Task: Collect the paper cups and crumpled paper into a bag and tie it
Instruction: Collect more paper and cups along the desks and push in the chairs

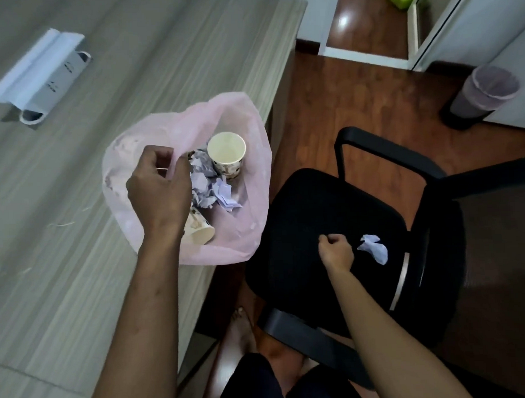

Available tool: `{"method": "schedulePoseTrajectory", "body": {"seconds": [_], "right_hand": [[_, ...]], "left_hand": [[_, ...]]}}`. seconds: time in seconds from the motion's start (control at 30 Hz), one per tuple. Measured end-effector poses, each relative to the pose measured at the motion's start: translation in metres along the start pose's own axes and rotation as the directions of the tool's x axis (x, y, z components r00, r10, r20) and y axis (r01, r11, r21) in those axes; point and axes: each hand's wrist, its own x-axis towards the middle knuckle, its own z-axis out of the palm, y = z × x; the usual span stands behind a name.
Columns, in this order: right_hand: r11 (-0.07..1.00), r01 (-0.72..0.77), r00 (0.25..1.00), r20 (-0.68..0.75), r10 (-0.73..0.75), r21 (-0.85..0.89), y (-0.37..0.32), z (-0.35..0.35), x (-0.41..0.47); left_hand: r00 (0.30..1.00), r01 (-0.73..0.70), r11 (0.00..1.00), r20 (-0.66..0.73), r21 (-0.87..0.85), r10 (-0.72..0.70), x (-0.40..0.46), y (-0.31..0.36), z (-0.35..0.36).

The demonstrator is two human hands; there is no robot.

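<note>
On the wood-grain surface [76,181] by the edge, my left hand [158,184] pinches the rim of the thin, translucent pink bag [248,181], holding it open. Two stiff paper cups are already inside — one upright [227,154], one tipped [198,229] — with wads of creased lilac paper [209,190]. One crumpled ball [374,248] waits on the black mesh chair seat [300,212]; my right hand [336,250] hovers just beside it, fingers curled, holding nothing. I'd judge collecting nearly done — tying remains.

No writing, label, brand or number can be read anywhere; the paper cup [227,154] carries only a blurred dark pattern, not letters.
</note>
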Motion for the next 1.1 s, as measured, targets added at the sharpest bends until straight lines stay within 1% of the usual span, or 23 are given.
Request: {"method": "schedulePoseTrajectory", "body": {"seconds": [0.07, 0.17, 0.23, 0.3, 0.4, 0.47, 0.57, 0.67, 0.73, 0.83, 0.93, 1.0, 1.07, 1.1], "right_hand": [[0.989, 0.011, 0.997, -0.079, -0.023, -0.150, 0.016, -0.002, 0.021], [0.941, 0.023, 0.988, -0.133, -0.072, -0.337, 0.037, -0.009, 0.051], [0.908, -0.007, 0.988, -0.145, -0.059, -0.419, 0.051, -0.014, 0.072], [0.897, -0.042, 0.989, -0.144, -0.024, -0.441, 0.064, -0.016, 0.093], [0.903, -0.070, 0.995, -0.088, 0.036, -0.424, 0.075, -0.017, 0.115], [0.906, -0.070, 0.997, -0.057, 0.051, -0.418, 0.080, -0.015, 0.123], [0.913, -0.080, 0.993, -0.114, 0.037, -0.400, 0.082, -0.012, 0.128], [0.940, -0.121, 0.982, -0.176, 0.066, -0.321, 0.081, -0.013, 0.129], [0.953, -0.120, 0.980, -0.190, 0.068, -0.280, 0.082, -0.013, 0.130], [0.971, -0.084, 0.986, -0.162, 0.048, -0.222, 0.082, -0.012, 0.125], [0.969, -0.090, 0.993, -0.090, 0.071, -0.229, 0.082, -0.009, 0.119], [0.981, -0.114, 0.992, -0.079, 0.103, -0.158, 0.081, -0.003, 0.114], [0.989, -0.150, 0.985, -0.089, 0.150, 0.010, 0.076, 0.003, 0.106], [0.990, -0.132, 0.985, -0.107, 0.136, 0.038, 0.077, 0.007, 0.105]], "left_hand": [[1.000, -0.012, 1.000, -0.002, 0.011, 0.012, -0.002, -0.005, 0.010], [0.999, -0.037, 0.999, -0.007, 0.019, 0.038, -0.004, -0.014, 0.021], [0.998, -0.063, 0.997, -0.006, 0.031, 0.064, -0.004, -0.020, 0.027], [0.996, -0.085, 0.995, -0.004, 0.045, 0.085, -0.005, -0.027, 0.032], [0.996, -0.094, 0.994, -0.004, 0.060, 0.094, -0.006, -0.035, 0.036], [0.996, -0.091, 0.994, -0.006, 0.058, 0.092, -0.007, -0.038, 0.037], [0.997, -0.076, 0.996, -0.016, 0.044, 0.077, -0.008, -0.037, 0.035], [0.997, -0.074, 0.997, -0.019, 0.035, 0.074, -0.006, -0.035, 0.032], [0.997, -0.076, 0.997, -0.028, 0.027, 0.076, -0.004, -0.035, 0.029], [0.996, -0.074, 0.997, -0.040, 0.024, 0.075, 0.000, -0.035, 0.029], [0.996, -0.084, 0.996, -0.027, 0.014, 0.085, 0.000, -0.033, 0.030], [0.995, -0.095, 0.995, -0.023, 0.009, 0.095, 0.000, -0.032, 0.030], [0.995, -0.096, 0.995, -0.019, 0.009, 0.097, 0.000, -0.030, 0.030], [0.995, -0.096, 0.995, -0.018, 0.006, 0.097, 0.000, -0.030, 0.029]]}}
